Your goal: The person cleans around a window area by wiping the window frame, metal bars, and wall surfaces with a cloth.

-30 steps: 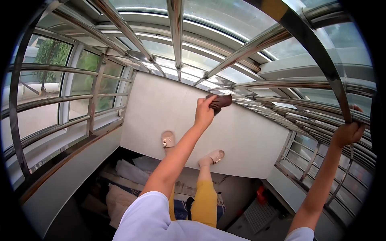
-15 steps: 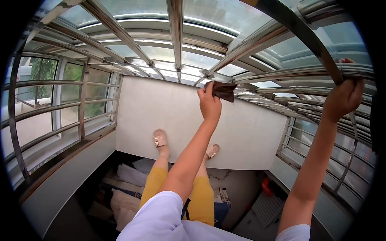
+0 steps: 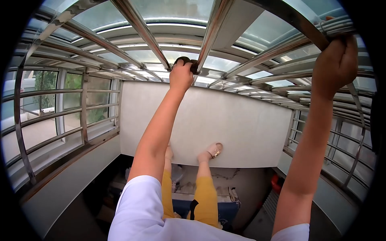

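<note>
My left hand (image 3: 182, 76) is closed over a dark brown cloth (image 3: 194, 66), pressing it to the metal grille between two upright bars. Much of the cloth is hidden behind the fingers. On the right, my right hand (image 3: 337, 66) is wrapped round a flat, shiny metal bar (image 3: 299, 22) of the same grille, high up. A round steel bar (image 3: 213, 30) rises just right of the cloth, and another bar (image 3: 146, 34) slopes up to its left.
I stand on a white ledge (image 3: 209, 116), one shoe (image 3: 215, 149) near its front edge. Below lie a blue bag (image 3: 229, 211) and a red object (image 3: 276, 182). Barred windows (image 3: 44, 96) flank the left, more bars (image 3: 337, 144) the right. Glass panes (image 3: 173, 12) sit behind the grille.
My left hand and the cloth have moved up and to the left, onto the grille. My feet and the view have shifted sideways. The right hand still grips its bar.
</note>
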Demonstrator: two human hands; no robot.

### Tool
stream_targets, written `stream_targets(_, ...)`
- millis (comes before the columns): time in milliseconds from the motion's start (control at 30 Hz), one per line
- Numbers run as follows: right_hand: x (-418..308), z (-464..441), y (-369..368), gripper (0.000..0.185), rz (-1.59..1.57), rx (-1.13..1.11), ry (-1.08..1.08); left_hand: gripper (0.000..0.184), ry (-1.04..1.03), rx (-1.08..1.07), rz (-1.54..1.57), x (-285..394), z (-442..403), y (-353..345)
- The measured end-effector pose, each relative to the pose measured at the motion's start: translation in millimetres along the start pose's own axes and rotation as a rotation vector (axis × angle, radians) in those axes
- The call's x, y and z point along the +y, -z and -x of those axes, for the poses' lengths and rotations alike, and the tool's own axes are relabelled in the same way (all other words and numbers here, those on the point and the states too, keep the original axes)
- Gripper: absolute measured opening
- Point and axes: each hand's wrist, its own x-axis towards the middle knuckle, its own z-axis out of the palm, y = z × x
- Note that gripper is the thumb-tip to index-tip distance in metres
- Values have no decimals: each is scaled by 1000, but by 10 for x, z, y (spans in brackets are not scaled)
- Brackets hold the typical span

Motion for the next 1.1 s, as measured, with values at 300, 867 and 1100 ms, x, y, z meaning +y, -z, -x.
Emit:
stream_targets(300,-159,-56,44,13,-17,-41,74,34,59,-83,409,518,425,174)
stream_targets(867,-1205,4525,3822,22,-58,-1534,-1448,45,-227,-92,274,1504,811,-428)
stream_targets(1100,-2426,5036,5533,28,7,-2094,-1870,27,-275,-431,194,2021,800,-1012)
